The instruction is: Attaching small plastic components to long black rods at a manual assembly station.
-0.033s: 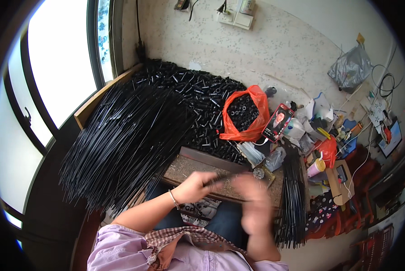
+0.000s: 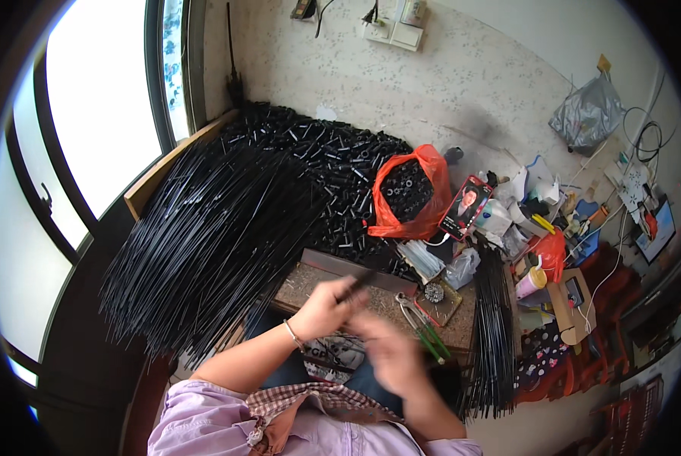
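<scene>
Left hand (image 2: 325, 311): fingers curled round a slim dark piece (image 2: 353, 289), above the near side of the tabletop (image 2: 302, 283). Piece projects beyond the fingers; long axis slants forward and rightward, far end pointing away from the body.

Right hand (image 2: 386, 346): motion-blurred, just right of the left and nearer the body, fingertips close by it; contact and grip cannot be told.

Markings: red-and-black rectangle (image 2: 466, 207), forward right of both hands, shows a portrait; its small lettering is not legible.

Green-handled pliers (image 2: 425, 327) lie just right of the right hand, handles toward the body.

Forward of the hands: heap of small black parts (image 2: 340, 167); red plastic bag (image 2: 393, 226) holding dark parts. Long black strands (image 2: 203, 243) fan out to the left; a second bundle (image 2: 491, 342) lies to the right.
</scene>
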`<action>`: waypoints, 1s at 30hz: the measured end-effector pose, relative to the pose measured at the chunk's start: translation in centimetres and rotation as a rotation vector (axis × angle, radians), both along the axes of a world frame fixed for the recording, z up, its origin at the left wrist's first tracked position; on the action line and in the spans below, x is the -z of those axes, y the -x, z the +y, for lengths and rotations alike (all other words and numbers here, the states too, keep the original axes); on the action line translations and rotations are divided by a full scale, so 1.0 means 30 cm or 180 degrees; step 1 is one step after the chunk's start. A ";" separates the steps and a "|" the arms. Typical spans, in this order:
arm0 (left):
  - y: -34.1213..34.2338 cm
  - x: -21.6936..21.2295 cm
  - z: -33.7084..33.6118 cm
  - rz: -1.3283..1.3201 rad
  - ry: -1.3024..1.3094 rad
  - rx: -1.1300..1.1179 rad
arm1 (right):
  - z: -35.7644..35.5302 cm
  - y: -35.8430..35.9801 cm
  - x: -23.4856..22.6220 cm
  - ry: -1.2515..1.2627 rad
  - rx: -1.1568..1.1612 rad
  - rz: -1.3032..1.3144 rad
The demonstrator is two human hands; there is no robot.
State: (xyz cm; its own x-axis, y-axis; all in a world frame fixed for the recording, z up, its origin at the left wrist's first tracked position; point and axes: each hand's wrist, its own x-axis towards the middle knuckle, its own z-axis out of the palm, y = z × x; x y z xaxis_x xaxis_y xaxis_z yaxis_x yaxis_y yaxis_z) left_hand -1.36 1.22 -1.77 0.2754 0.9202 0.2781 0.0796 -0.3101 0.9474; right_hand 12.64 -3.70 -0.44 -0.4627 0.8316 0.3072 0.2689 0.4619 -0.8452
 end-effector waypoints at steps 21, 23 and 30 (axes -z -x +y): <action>0.008 -0.199 0.018 -0.0150 -0.2275 -0.0164 | 0.152 -0.011 0.037 -0.0164 0.0222 0.2711; -0.017 -0.200 0.085 0.0149 -0.2331 -0.0257 | 0.151 0.005 0.147 0.0330 0.0323 0.2332; -0.001 -0.073 0.097 0.0354 -0.0783 0.0603 | 0.109 0.083 0.280 0.1524 0.0095 0.2543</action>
State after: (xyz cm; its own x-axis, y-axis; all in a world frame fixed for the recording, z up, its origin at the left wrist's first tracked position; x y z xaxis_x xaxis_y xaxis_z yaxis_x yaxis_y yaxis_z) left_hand -1.34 4.14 0.42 0.4763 0.7587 0.4444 0.0973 -0.5478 0.8309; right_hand 10.14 -0.43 -8.84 -0.2382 0.9601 0.1464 -0.4683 0.0185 -0.8833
